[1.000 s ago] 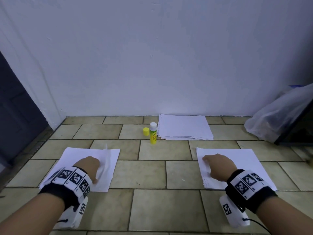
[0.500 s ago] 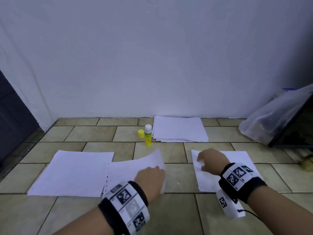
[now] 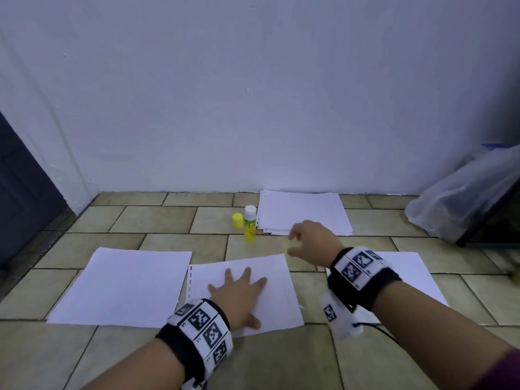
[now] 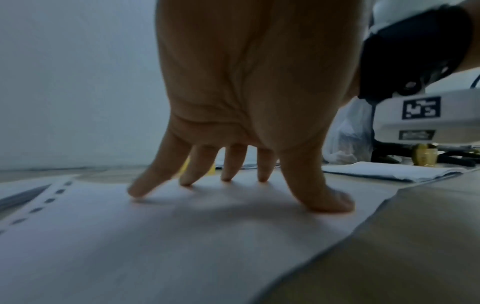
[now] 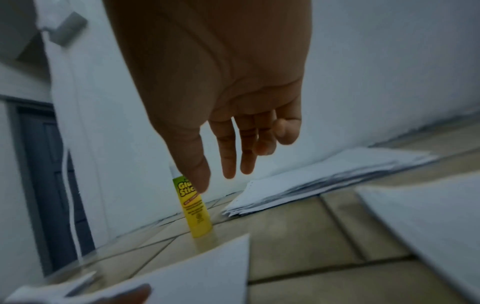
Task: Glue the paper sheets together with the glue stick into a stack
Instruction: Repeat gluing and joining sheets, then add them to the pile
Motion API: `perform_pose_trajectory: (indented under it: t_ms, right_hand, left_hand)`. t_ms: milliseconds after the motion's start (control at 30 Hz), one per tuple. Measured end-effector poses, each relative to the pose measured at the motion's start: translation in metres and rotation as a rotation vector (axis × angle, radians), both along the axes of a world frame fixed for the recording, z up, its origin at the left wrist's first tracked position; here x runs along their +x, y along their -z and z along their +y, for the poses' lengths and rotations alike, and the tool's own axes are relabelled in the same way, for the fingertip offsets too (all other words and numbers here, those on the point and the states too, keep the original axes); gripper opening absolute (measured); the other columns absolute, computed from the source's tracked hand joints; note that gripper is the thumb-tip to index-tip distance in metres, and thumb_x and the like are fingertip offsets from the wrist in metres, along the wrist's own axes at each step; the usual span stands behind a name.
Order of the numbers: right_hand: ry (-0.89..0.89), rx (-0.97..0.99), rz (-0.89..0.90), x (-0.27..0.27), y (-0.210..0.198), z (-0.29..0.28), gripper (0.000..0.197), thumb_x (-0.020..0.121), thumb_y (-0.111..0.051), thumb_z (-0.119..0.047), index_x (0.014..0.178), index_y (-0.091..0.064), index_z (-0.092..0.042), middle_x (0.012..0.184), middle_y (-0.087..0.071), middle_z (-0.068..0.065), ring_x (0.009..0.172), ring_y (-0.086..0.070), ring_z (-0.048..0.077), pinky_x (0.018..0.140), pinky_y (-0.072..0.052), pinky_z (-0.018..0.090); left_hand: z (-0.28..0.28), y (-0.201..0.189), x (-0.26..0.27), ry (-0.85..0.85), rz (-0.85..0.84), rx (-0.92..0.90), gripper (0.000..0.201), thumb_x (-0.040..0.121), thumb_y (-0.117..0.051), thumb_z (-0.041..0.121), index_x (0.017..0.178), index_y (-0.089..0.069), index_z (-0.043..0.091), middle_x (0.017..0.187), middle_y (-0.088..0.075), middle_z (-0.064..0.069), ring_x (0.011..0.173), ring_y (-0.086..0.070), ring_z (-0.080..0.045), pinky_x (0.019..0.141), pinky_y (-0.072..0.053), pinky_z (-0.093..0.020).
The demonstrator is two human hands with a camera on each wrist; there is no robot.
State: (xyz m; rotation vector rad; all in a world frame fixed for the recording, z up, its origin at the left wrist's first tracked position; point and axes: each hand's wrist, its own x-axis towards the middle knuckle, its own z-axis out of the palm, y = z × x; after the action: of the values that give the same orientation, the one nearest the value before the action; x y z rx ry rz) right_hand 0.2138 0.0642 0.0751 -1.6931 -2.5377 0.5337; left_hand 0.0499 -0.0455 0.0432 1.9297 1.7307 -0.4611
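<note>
1. head view: left hand point(image 3: 239, 294) lies flat, fingers spread, on a white perforated paper sheet point(image 3: 270, 280) on the tiled floor point(image 3: 157, 220).
2. left wrist view: fingertips point(image 4: 187, 181) press that sheet.
3. right wrist view: right hand point(image 5: 228, 115), fingers loose and empty, hovers near the upright yellow-green glue stick point(image 5: 196, 209).

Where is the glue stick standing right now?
In the head view the glue stick stands upright on the tiled floor near the wall, between its yellow cap and the far paper stack, untouched by the right hand.
</note>
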Motion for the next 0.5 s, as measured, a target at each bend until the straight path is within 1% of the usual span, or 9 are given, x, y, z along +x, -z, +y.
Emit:
perform_pose_trajectory:
  t_ms: [33,100,200,267,333,400,500]
  right_hand:
    - [0.005,-0.032,0.066,-0.01,0.0,0.005,0.036,0.084,-0.067,-0.031,0.116,-0.059,-0.016,0.116,-0.057,0.004,0.108,-0.054,0.02,0.087,-0.04,0.027]
    - [0.027,-0.089,0.181,-0.029,0.004,0.016,0.044,0.084,-0.069,-0.034,0.122,-0.056,-0.015,0.118,-0.06,0.004,0.11,-0.054,0.019,0.086,-0.039,0.025]
    - [0.108,-0.137,0.33,-0.053,0.012,0.029,0.059,0.081,-0.073,-0.035,0.131,-0.049,-0.016,0.123,-0.057,0.007,0.113,-0.053,0.021,0.084,-0.037,0.024]
    - [0.129,-0.145,0.367,-0.065,0.015,0.033,0.063,0.081,-0.074,-0.034,0.134,-0.047,-0.016,0.126,-0.056,0.008,0.116,-0.052,0.022,0.086,-0.038,0.025]
    - [0.129,-0.131,0.374,-0.072,0.019,0.035,0.053,0.083,-0.072,-0.03,0.13,-0.053,-0.014,0.125,-0.058,0.008,0.115,-0.053,0.023,0.084,-0.038,0.025]
    - [0.134,-0.122,0.407,-0.074,0.023,0.035,0.04,0.084,-0.071,-0.026,0.12,-0.061,-0.012,0.121,-0.061,0.007,0.112,-0.055,0.021,0.079,-0.035,0.022]
    - [0.145,-0.118,0.457,-0.067,0.026,0.037,0.033,0.083,-0.072,-0.027,0.11,-0.064,-0.011,0.116,-0.063,0.005,0.108,-0.056,0.019,0.08,-0.038,0.023]
  left_hand:
    - [0.001,0.002,-0.003,-0.013,-0.007,-0.022,0.091,0.088,-0.064,0.041,0.153,-0.001,0.033,0.161,0.01,-0.001,0.145,0.009,-0.041,0.108,-0.017,-0.07]
    - [0.002,0.007,-0.007,-0.015,-0.019,-0.041,0.091,0.089,-0.061,0.045,0.152,0.004,0.036,0.16,0.015,0.002,0.145,0.013,-0.039,0.108,-0.017,-0.069]
    - [0.002,0.01,-0.007,-0.021,-0.023,-0.054,0.089,0.091,-0.059,0.045,0.152,0.006,0.037,0.16,0.018,0.003,0.145,0.016,-0.038,0.109,-0.015,-0.068]
    - [0.002,0.011,-0.006,-0.022,-0.015,-0.056,0.088,0.091,-0.058,0.045,0.152,0.005,0.037,0.159,0.019,0.004,0.145,0.017,-0.038,0.109,-0.016,-0.068]
    - [0.003,0.014,-0.007,-0.027,-0.02,-0.049,0.087,0.091,-0.058,0.045,0.152,0.003,0.035,0.159,0.019,0.004,0.145,0.017,-0.038,0.109,-0.016,-0.069]
    - [0.003,0.016,-0.008,-0.031,-0.031,-0.045,0.087,0.091,-0.059,0.044,0.152,0.002,0.036,0.16,0.019,0.004,0.145,0.018,-0.037,0.109,-0.014,-0.069]
    - [0.003,0.018,-0.009,-0.029,-0.039,-0.043,0.088,0.091,-0.059,0.045,0.152,0.005,0.038,0.16,0.019,0.004,0.145,0.018,-0.038,0.109,-0.012,-0.069]
